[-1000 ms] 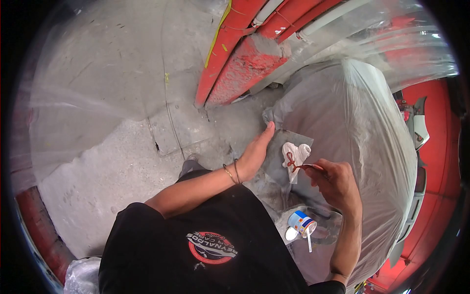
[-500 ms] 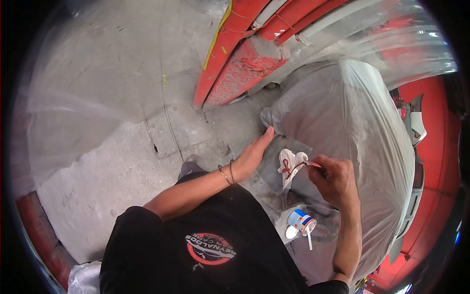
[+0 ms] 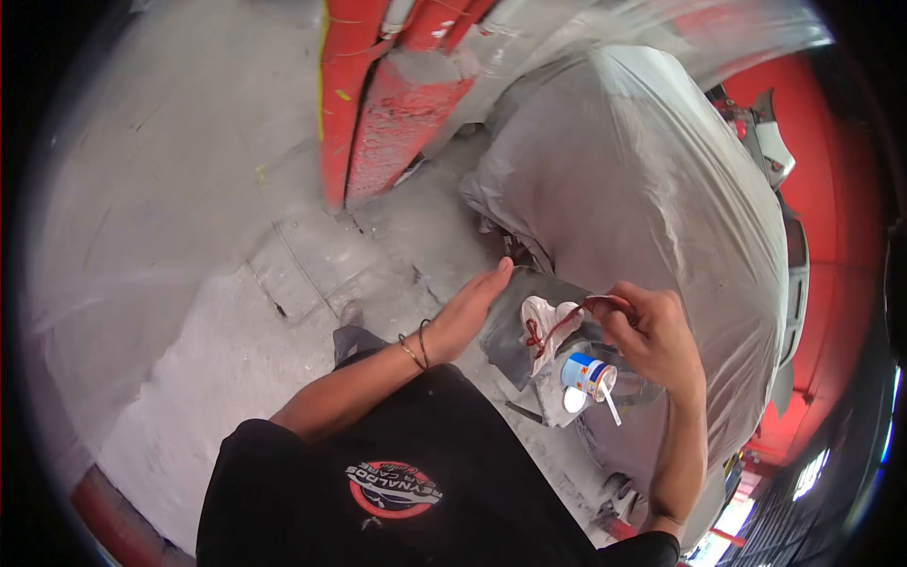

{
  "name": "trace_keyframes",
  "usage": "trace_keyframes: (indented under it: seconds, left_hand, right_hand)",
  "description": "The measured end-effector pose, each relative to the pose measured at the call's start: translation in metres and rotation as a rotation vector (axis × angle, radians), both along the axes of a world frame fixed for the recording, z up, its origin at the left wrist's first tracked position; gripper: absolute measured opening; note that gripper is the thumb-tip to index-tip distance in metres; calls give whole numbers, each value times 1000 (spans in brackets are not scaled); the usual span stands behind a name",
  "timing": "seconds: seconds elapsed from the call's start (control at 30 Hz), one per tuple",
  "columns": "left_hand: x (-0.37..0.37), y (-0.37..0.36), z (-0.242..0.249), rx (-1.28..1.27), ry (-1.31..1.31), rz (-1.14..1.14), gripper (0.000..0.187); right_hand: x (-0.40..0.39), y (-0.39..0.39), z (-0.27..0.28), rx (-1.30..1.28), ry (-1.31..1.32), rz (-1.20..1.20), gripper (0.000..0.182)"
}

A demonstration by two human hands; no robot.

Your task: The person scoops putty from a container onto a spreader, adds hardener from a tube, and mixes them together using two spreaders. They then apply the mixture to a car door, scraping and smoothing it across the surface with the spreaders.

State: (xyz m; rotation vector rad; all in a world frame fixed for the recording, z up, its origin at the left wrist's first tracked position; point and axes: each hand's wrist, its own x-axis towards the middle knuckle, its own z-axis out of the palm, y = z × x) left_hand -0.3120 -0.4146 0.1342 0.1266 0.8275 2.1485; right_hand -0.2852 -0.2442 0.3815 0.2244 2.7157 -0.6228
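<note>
My left hand (image 3: 472, 307) supports the edge of a grey flat board (image 3: 507, 333), fingers stretched along its left side. On the board lies a pale pinkish paste (image 3: 551, 326) with a dark red streak across it. My right hand (image 3: 647, 331) is closed on a red tube, and a red strand runs from it down to the paste. Just below the board stands a blue and white can (image 3: 588, 375) with a white stick (image 3: 611, 406) leaning out of it. Beside the can is a round white lid (image 3: 573, 399).
A large form under plastic sheeting (image 3: 661, 180) stands at the right. Red pillars (image 3: 397, 123) rise at the top centre. Red wall (image 3: 827, 227) and car parts (image 3: 773, 151) are at the far right. Grey concrete floor (image 3: 208, 312) spreads at the left.
The view has shifted, so the pillars and sheeting sit further left and higher. The can now appears closer to the paste. The red strand from my right hand looks longer and more curved.
</note>
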Motion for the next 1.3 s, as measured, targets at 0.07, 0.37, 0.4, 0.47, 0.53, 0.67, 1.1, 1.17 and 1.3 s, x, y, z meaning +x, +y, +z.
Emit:
trace_keyframes:
  seconds: [0.07,0.37,0.4,0.47,0.53,0.67,1.1,1.17,1.3]
  left_hand:
    - [10,16,-1,-10,-61,-42,75]
    - [57,99,4,-8,3,-227,70]
    - [68,116,-1,-34,7,-235,69]
    - [93,148,-7,-90,22,-248,67]
    - [104,175,0,-91,-86,-324,67]
    - [145,253,-29,-165,-63,-325,68]
    - [265,392,-48,-493,-38,-378,76]
    - [270,403,-51,-438,-49,-435,81]
    - [275,436,-68,-391,-53,-521,74]
  right_hand:
    - [16,13,-1,43,43,-32,14]
    - [112,98,-31,332,265,-11,17]
    - [127,113,-39,346,268,-30,18]
    - [163,148,-54,373,264,-61,19]
    - [200,187,-81,340,260,-127,11]
    - [291,281,-136,-260,139,-629,19]
    - [435,399,-192,-1064,185,-1031,30]
    - [442,410,-180,-1014,200,-1004,28]
    - [440,425,-161,-878,239,-1016,26]
